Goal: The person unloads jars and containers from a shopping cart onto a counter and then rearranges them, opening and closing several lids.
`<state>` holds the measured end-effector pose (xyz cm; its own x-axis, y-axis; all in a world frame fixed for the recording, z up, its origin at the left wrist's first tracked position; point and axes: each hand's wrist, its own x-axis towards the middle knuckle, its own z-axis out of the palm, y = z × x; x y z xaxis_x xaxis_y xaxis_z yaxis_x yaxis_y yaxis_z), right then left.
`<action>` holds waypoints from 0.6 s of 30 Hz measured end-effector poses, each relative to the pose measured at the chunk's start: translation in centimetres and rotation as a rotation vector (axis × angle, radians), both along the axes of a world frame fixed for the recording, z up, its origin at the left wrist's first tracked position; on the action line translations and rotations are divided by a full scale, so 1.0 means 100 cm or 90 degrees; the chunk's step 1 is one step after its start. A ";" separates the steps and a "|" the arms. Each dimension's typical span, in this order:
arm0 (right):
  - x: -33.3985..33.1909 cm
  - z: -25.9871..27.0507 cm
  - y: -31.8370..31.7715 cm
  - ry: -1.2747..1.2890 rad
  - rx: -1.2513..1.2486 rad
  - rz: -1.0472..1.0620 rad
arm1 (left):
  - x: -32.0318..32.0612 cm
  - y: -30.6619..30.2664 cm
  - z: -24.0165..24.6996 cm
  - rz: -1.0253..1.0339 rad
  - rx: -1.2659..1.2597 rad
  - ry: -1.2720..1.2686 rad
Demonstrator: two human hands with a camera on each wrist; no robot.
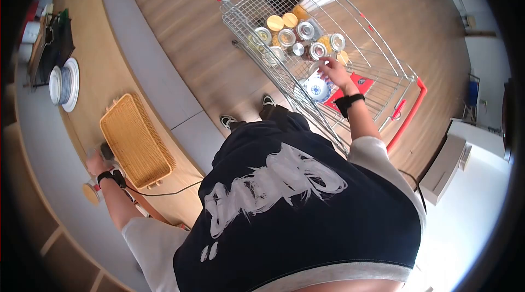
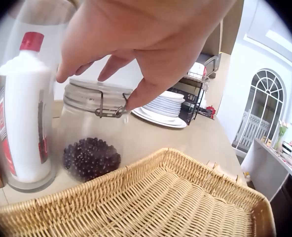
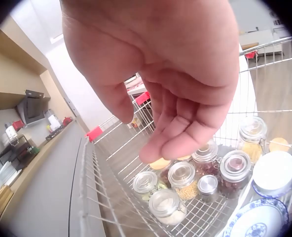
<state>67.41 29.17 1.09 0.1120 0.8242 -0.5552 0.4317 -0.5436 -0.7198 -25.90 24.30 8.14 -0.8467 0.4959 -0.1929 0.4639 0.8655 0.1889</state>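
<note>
A: Where's the clip-top glass jar (image 2: pixel 91 131)?
B: On the surface (image 2: pixel 198 140), beside the wicker basket (image 2: pixel 156 197). My left hand (image 2: pixel 151 39): grip wide over the lid (image 2: pixel 96 90). Right hand (image 3: pixel 156 69): loose, empty. Looks lightish, rigid, slick, breakable; I'd cup its neck.

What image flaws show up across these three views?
Head view: strong fisheye bends the counter, black corners, washed-out brightness at lower right. Left wrist view: dark corners, the left hand blocks much of the top. Right wrist view: dark corners, pale glare behind the right hand, jars slightly soft.
</note>
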 end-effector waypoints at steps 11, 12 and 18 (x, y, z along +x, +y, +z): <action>-0.005 -0.137 0.060 -0.260 0.050 0.148 | 0.237 -0.026 0.103 -0.285 0.383 0.220; -0.016 -0.148 0.065 -0.290 0.041 0.188 | 0.275 -0.032 0.112 -0.282 0.481 0.131; -0.069 -0.155 0.086 -0.311 0.059 0.299 | 0.372 -0.086 0.120 -0.328 0.445 0.112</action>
<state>60.50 37.76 -14.40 -0.0496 0.8884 -0.4564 0.8939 -0.1644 -0.4171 11.25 15.69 20.18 -0.4739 0.7802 0.4083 0.8365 0.2540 0.4855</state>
